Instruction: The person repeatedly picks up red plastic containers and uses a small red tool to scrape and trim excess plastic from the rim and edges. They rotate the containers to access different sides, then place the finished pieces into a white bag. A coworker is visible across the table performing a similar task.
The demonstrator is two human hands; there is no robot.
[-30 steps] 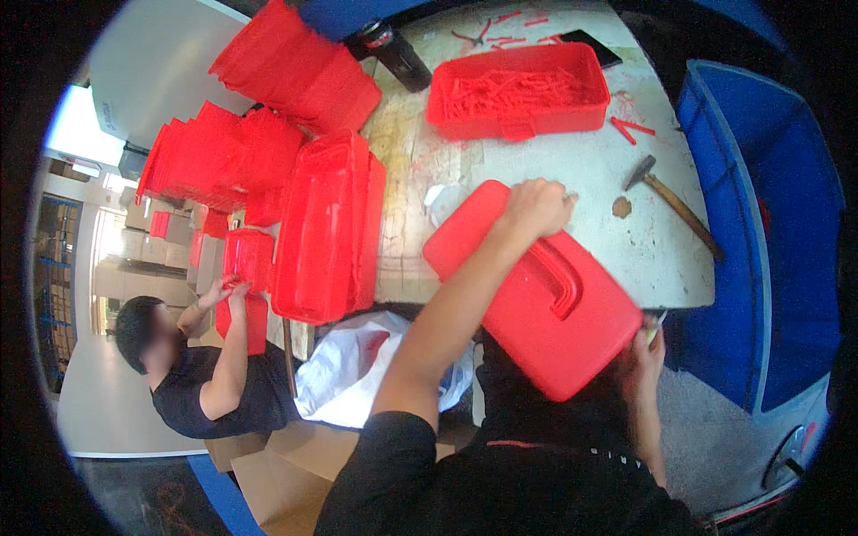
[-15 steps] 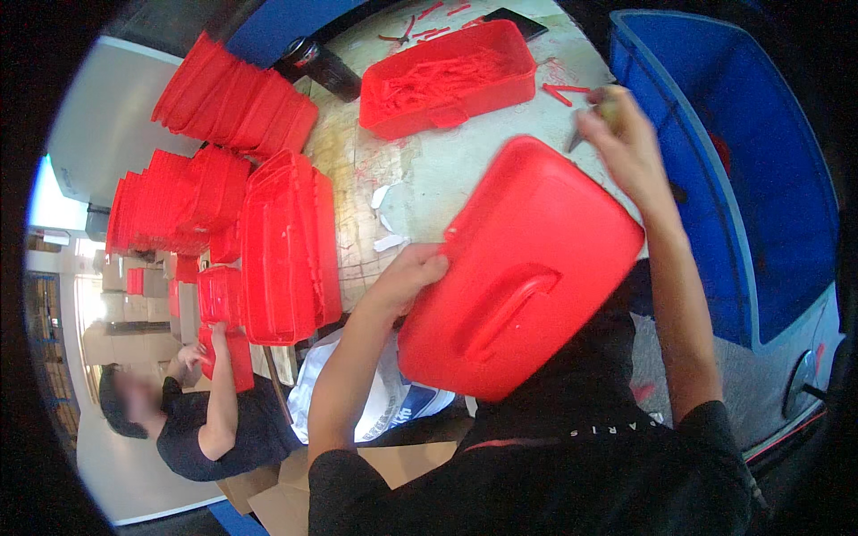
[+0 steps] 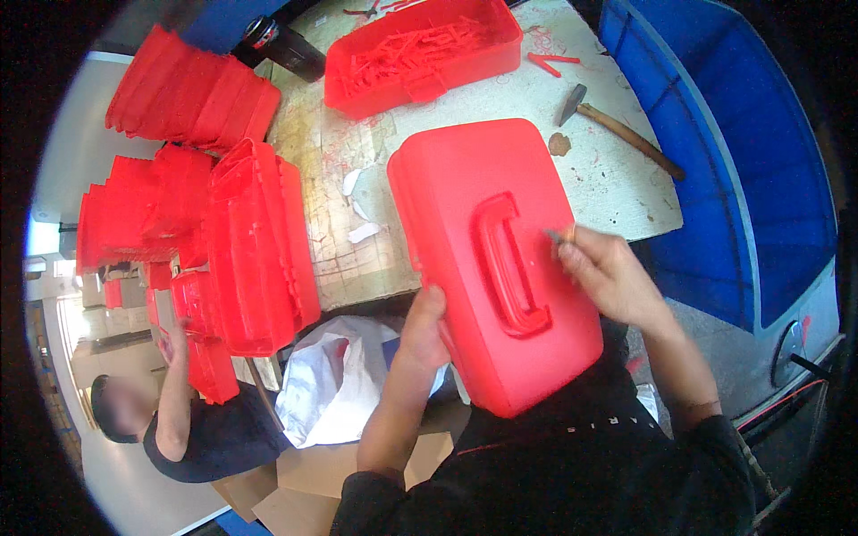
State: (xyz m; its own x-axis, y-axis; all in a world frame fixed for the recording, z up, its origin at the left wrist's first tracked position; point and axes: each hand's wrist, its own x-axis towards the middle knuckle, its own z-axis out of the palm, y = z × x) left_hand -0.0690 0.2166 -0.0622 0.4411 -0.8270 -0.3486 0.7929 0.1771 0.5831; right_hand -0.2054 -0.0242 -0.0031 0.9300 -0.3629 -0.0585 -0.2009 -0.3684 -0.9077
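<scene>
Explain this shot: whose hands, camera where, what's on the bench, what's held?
No machine: these are a person's bare hands, seen from above by a head-worn fisheye camera, so straight edges bend near the rim. The left hand steadies a red case with a moulded handle; the right hand holds a small tool, mostly hidden, over it. On the bench lie a hammer and an open red tray of red strips. A blue bin stands right; another person sits left.

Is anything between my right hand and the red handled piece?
Only the small tool pinched in your right hand; its tip is over the red handled piece, right of the handle. Nothing else visible intervenes.
</scene>
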